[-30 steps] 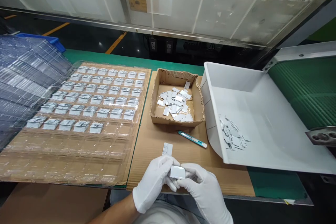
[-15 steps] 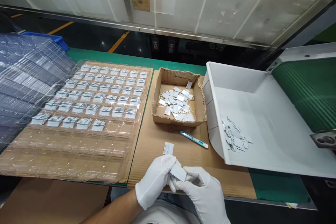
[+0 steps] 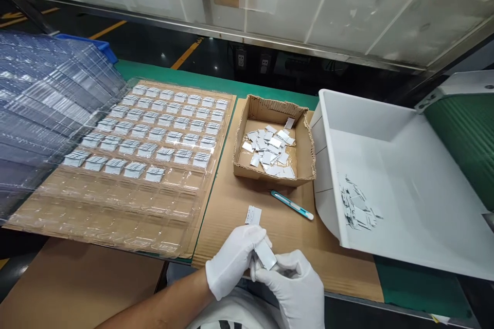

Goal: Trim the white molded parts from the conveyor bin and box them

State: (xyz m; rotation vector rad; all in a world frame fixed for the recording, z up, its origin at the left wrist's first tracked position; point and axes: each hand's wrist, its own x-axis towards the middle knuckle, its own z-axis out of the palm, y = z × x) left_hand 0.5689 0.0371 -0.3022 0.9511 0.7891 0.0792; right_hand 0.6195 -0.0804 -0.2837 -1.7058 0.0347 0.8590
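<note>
My left hand (image 3: 240, 253), in a white glove, is closed on a small flat white rectangular piece (image 3: 265, 255) above the near edge of the cardboard. My right hand (image 3: 291, 285), gloved as well, grips the lower end of the same piece, its fingers bent round it. The piece is tilted, and my fingers hide part of it. Just beyond my left hand, a small stack of similar white pieces (image 3: 253, 215) lies on the cardboard sheet (image 3: 226, 205). A teal utility knife (image 3: 292, 205) rests to the right of that stack.
A cardboard box (image 3: 274, 179) holds loose white pieces. To its right stands a large white bin (image 3: 334, 185) with thin scraps inside, beside a green conveyor belt (image 3: 463, 133). On the left, a clear compartment tray (image 3: 127, 200) carries rows of stacked pieces, next to piled clear trays (image 3: 50, 97).
The white piece between my hands has turned and now slants more steeply down to the right. The whole view has shifted slightly, with the tabletop things appearing further right.
</note>
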